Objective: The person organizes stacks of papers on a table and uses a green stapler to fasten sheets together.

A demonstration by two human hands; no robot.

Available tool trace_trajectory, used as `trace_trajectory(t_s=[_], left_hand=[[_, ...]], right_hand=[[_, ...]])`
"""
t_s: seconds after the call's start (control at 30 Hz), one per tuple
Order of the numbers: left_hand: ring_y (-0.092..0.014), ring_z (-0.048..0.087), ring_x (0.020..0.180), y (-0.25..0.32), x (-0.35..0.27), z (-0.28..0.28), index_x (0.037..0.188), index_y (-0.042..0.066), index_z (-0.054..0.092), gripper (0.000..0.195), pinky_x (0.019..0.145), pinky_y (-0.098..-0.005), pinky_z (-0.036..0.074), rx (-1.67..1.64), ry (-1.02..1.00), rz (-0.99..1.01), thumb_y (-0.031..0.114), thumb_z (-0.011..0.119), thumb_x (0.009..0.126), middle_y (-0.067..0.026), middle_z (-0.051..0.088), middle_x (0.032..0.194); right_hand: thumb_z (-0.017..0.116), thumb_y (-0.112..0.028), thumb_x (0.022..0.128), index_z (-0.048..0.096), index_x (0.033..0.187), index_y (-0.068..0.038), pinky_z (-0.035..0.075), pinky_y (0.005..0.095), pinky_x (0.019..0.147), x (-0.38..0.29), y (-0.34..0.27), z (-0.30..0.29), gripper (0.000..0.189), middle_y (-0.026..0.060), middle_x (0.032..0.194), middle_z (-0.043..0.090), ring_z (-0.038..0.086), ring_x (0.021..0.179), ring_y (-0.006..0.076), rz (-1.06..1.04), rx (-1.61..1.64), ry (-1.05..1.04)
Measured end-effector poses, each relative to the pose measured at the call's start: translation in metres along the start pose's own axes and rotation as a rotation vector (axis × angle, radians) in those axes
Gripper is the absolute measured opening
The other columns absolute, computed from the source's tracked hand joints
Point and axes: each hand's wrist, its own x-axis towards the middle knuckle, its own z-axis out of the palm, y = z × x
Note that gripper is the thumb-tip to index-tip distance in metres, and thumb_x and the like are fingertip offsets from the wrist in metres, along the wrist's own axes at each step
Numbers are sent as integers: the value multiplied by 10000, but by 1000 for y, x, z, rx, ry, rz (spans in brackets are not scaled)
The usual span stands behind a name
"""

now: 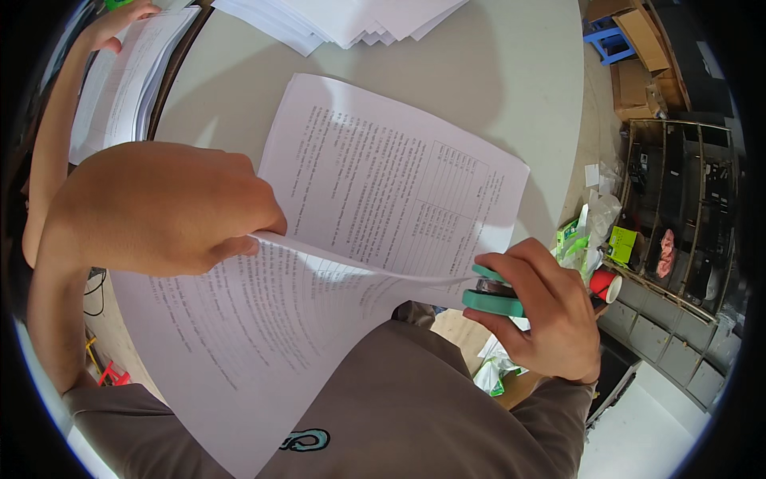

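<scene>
My left hand (173,206) pinches the edge of some printed paper sheets (239,335), which curve down over my lap. In my right hand (538,311) is a small green stapler (494,293), its jaws at the right-hand corner of those sheets. Whether the jaws are pressed together is not plain. Behind the held sheets, a pile of printed pages (383,173) with text and a table grid lies on the pale table (532,78).
Fanned white papers (359,18) lie at the table's far side. At left, another person's hand (119,24) rests on a paper stack (128,84). To the right are a metal rack (664,203), a red cup (604,285), cardboard boxes (634,90) and a blue stool (610,43).
</scene>
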Motion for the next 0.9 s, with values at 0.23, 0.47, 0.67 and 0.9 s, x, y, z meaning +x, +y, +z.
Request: trace_trajectory(t_s=[0.23,0.47,0.67,0.9], left_hand=[[-259,686,825,2,-1,3,1080,39,744,199,748,-351,535,57,13,8,121,683,909,-107,750,955],[-272,697,827,0,-3,6,1075,37,744,194,749,-357,538,47,63,30,93,694,896,-111,750,952],[-267,682,816,6,-5,5,1076,42,744,191,745,-359,545,93,-2,-20,67,685,895,-105,747,946],[-272,677,768,3,-4,11,1064,35,747,190,724,-359,551,131,75,43,55,695,883,-112,749,931]], right_hand=[[845,-161,715,621,1103,27,523,360,547,0,0,0,486,100,943,552,641,670,250,-10,4,-10],[848,-162,708,617,1110,18,513,365,542,-1,0,2,497,91,938,545,629,651,246,9,4,-37],[845,-174,712,616,1110,12,512,370,550,0,-2,3,496,93,943,546,626,647,250,-7,-8,-42],[835,-187,730,612,1121,8,510,380,558,-1,-4,2,490,102,951,545,628,654,261,1,-4,-74]])
